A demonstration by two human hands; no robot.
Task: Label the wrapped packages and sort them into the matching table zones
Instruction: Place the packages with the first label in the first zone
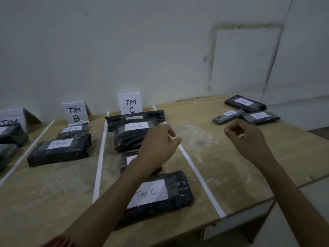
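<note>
Black wrapped packages lie in taped zones on a wooden table point(231, 166). In the zone behind the "TIM C" sign point(130, 104), the nearest package point(179, 189) carries a "Tim C" label. A second one point(127, 158) is half hidden by my left forearm, and two more point(130, 138) point(142, 115) lie further back. Three labelled packages point(245, 103) point(227, 115) point(260, 117) lie loose at the far right. My left hand point(160, 145) hovers over the right edge of zone C, fingers loosely curled, holding nothing. My right hand point(245, 139) hovers over bare table, loosely curled and empty.
The "TIM B" sign point(75, 113) stands behind two packages point(60, 150) point(73, 130). Another sign point(12, 116) and more packages point(10, 134) sit at the far left. White tape strips point(99, 157) point(199, 175) divide the zones. The table's right edge drops off; a wall stands behind.
</note>
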